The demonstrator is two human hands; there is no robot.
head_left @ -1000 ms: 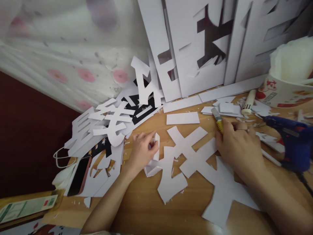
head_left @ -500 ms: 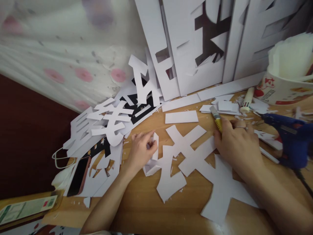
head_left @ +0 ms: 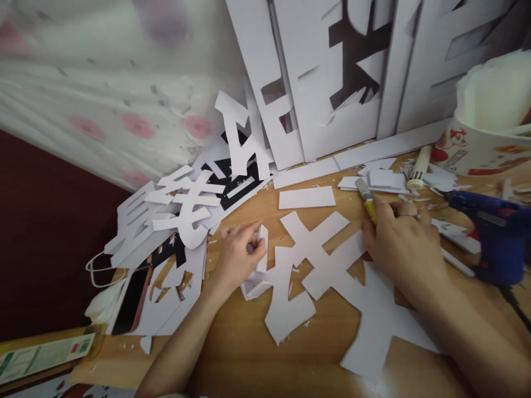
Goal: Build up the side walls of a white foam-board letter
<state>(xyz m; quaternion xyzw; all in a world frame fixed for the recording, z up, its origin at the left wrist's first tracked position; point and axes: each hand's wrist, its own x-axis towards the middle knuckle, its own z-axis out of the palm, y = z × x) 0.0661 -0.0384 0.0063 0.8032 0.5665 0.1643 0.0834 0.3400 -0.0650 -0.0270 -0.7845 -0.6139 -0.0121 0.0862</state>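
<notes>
My left hand (head_left: 240, 250) is closed, with thumb and forefinger bent against a small upright white board strip (head_left: 263, 247) at the edge of a cut-out character. Part of that strip is hidden by the fingers. Under my right hand (head_left: 402, 237) is a utility knife (head_left: 367, 203) with a yellow handle; the fingers wrap round it and its grey tip points away from me. Between the hands lies a large white cut-out character (head_left: 313, 243) of crossing strokes, flat on the wooden table (head_left: 232, 342). Just beyond it rests a white rectangular strip (head_left: 307, 198).
A blue glue gun (head_left: 498, 232) stands at the right, near a paper bucket (head_left: 481, 146). Cut white boards (head_left: 315, 132) lean at the back. More cut-out characters (head_left: 193, 207) pile up at the left, beside a phone (head_left: 131, 301). Scraps litter the tabletop.
</notes>
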